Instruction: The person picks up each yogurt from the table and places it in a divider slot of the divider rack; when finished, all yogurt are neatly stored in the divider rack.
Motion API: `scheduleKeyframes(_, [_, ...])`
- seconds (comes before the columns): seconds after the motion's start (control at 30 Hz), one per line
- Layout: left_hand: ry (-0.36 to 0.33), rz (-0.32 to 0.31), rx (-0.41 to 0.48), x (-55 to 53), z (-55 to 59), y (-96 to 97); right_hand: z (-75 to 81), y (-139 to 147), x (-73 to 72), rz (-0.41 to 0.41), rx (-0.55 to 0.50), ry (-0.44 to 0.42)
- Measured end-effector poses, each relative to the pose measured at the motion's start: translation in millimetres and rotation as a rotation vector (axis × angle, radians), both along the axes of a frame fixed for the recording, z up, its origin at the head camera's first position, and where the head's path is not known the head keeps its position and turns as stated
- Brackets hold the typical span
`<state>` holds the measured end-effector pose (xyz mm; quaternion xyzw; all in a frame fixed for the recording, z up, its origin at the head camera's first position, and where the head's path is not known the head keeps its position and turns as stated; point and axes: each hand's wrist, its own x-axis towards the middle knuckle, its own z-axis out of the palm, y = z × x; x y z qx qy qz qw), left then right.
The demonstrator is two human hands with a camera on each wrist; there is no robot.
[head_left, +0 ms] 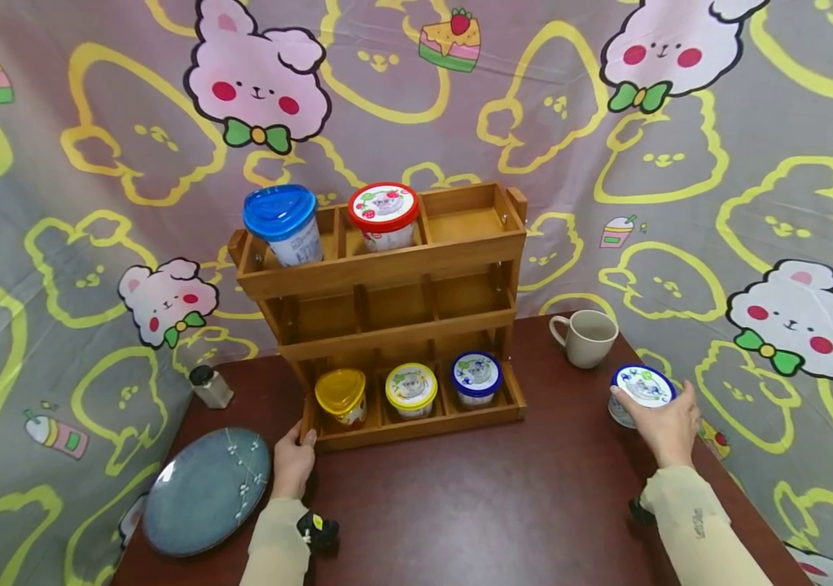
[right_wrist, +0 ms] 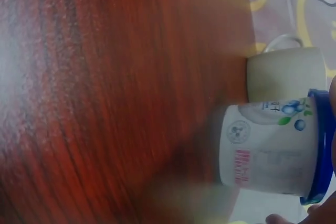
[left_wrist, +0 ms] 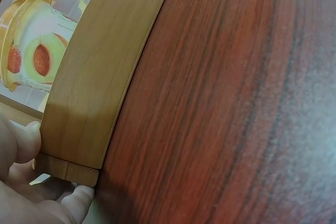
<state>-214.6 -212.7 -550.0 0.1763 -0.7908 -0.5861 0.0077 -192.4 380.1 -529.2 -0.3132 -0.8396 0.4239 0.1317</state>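
My right hand [head_left: 668, 427] grips a white yogurt tub [right_wrist: 273, 150] by its dark blue lid [head_left: 643, 386], at the table's right side. Blueberries are printed on its wall. My left hand [head_left: 294, 462] holds the front left corner of the wooden rack [head_left: 416, 437], thumb over the bottom tier's edge in the left wrist view. That tier bears a yellow-lidded triangular tub [head_left: 341, 392], a round yellow-lidded tub [head_left: 411, 386] and another dark-blue-lidded tub [head_left: 476, 376]. On the top tier sit a blue-lidded triangular tub [head_left: 282, 218] and a red-lidded tub [head_left: 383, 210].
A beige mug [head_left: 589, 338] stands just behind the tub in my right hand. Left of the rack are a dark-capped shaker [head_left: 211, 386] and a blue-grey plate [head_left: 199, 492]. Patterned cloth [head_left: 401, 89] hangs round the table [head_left: 475, 505] at the back and sides.
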Motion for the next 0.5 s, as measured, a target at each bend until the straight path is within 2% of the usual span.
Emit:
scheduleKeyframes(0.3, [0.003, -0.001, -0.015, -0.5, -3.1, 0.6, -11.7, 1, -2.5, 0.026, -0.01, 0.046])
scheduleKeyframes(0.5, [0.005, -0.007, -0.023, -2.5, -2.9, -0.5, -11.7, 6, -4.0, 0.092, -0.025, 0.04])
